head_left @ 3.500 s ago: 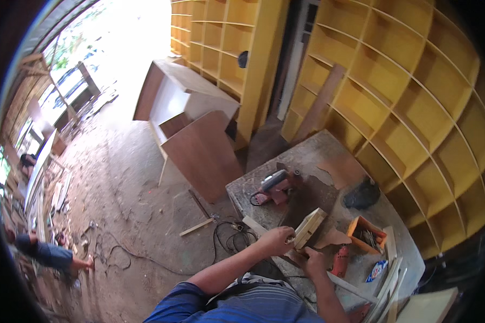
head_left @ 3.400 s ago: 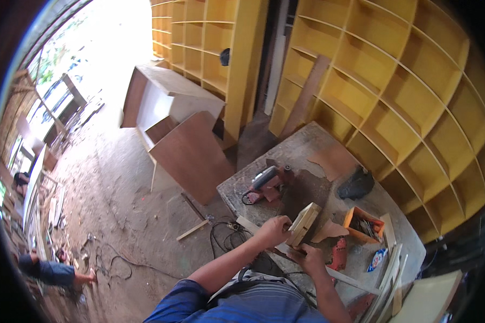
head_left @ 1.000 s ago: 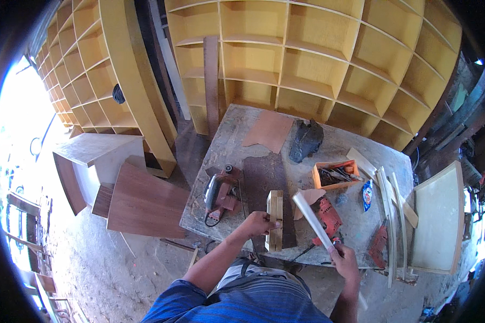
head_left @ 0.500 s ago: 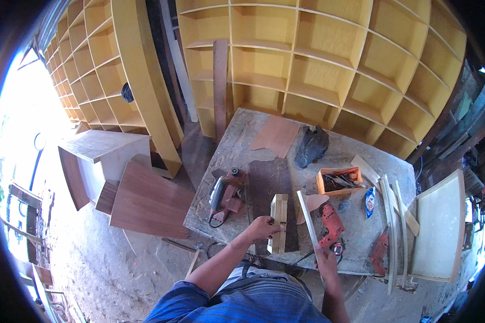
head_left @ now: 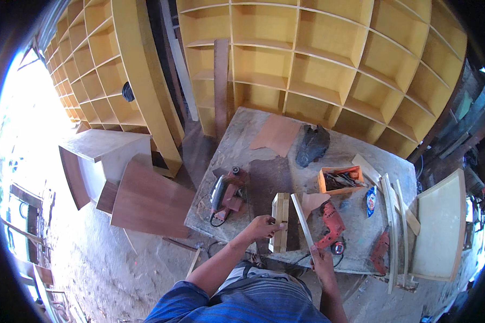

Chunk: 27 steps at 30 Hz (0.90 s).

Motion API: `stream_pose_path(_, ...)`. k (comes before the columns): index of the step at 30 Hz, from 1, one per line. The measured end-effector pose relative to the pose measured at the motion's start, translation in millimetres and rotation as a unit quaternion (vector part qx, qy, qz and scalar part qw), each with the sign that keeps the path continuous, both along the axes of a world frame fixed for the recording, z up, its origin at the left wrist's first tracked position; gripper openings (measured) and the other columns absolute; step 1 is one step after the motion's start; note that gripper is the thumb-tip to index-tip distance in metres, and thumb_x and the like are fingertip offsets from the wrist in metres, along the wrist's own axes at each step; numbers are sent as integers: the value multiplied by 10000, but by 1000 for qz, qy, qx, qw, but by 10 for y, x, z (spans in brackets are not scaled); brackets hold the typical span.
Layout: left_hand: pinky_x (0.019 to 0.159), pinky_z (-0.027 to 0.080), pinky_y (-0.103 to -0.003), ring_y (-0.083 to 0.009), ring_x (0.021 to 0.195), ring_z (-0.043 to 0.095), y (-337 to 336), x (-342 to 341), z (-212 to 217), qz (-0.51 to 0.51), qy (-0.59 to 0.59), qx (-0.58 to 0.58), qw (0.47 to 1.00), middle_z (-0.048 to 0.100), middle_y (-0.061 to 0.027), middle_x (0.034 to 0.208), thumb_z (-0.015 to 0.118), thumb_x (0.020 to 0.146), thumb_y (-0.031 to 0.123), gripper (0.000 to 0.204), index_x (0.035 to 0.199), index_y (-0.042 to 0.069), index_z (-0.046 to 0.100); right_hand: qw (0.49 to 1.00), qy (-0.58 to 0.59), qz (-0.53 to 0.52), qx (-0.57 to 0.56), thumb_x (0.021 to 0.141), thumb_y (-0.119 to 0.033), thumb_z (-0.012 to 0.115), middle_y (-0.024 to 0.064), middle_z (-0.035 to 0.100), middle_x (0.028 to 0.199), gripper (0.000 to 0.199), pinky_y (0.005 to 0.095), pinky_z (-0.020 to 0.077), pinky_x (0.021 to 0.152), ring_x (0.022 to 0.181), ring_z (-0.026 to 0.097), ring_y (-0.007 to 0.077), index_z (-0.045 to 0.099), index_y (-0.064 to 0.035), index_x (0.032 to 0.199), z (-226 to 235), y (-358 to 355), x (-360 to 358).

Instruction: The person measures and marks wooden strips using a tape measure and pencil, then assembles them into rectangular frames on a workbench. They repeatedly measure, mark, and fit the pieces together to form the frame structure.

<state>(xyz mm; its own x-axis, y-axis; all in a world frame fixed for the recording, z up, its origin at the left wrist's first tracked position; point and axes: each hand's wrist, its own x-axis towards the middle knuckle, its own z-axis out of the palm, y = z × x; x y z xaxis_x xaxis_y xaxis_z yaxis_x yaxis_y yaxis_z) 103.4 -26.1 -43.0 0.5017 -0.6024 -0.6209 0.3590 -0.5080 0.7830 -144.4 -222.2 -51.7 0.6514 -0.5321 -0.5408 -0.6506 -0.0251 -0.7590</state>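
Over the workbench [head_left: 355, 220], fingers [head_left: 265, 221] clasp block [head_left: 280, 206] and strip [head_left: 300, 215].

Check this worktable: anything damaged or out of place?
The reddish-brown sheet near the far edge of the worktable looks damaged: its near edge is ragged, as if torn, while its sides look straighter.

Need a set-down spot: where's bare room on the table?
Bare: back left of the grey table, between the torn brown sheet and red-and-grey power tool; a smaller patch right, between the red angled tool and blue-white packet. Crowded: front centre, left hand holding a pale wooden block, right hand a thin wooden strip.
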Motion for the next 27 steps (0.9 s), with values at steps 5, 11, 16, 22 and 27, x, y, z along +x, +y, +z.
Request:
stream_pose_path(5,747,618,-303,-184,878,726,118,8,-188,22,40,-21,999,727,-139,1027,792,926,393,610,1253,-93,624,1000,-1,-13,15,1019,-530,608,35,588,615,560,318,429,509,525,575,134,642,-16,798,86,51,39)
stream_pose_path(11,801,607,-315,-183,886,727,352,-66,-346,68,46,-85,993,732,-142,1016,786,941,332,514,1210,-80,639,1000,9,11,-15,1037,-499,586,3,551,621,501,291,411,490,529,547,102,689,-23,917,215,5,36)
stream_pose_path(16,749,577,-283,-123,843,697,493,-110,-113,102,-105,-100,984,730,-90,975,764,958,269,357,1123,-37,679,996,-48,20,-73,1026,-451,625,38,611,665,470,337,454,538,579,585,135,704,7,952,213,-14,-29)
stream_pose_path(22,727,565,-268,-108,817,672,402,-197,341,171,-156,-157,960,702,-45,957,746,974,201,262,1111,-11,677,986,-58,49,-147,980,-503,656,260,705,830,542,456,526,703,792,716,409,708,34,1033,594,63,41)
stream_pose_path(27,741,580,-270,-111,879,683,175,-352,654,141,-83,-197,967,705,-67,998,723,995,228,322,1171,-30,643,986,-28,89,-135,973,-554,637,248,695,799,594,459,527,698,759,707,390,715,30,1043,983,106,83)
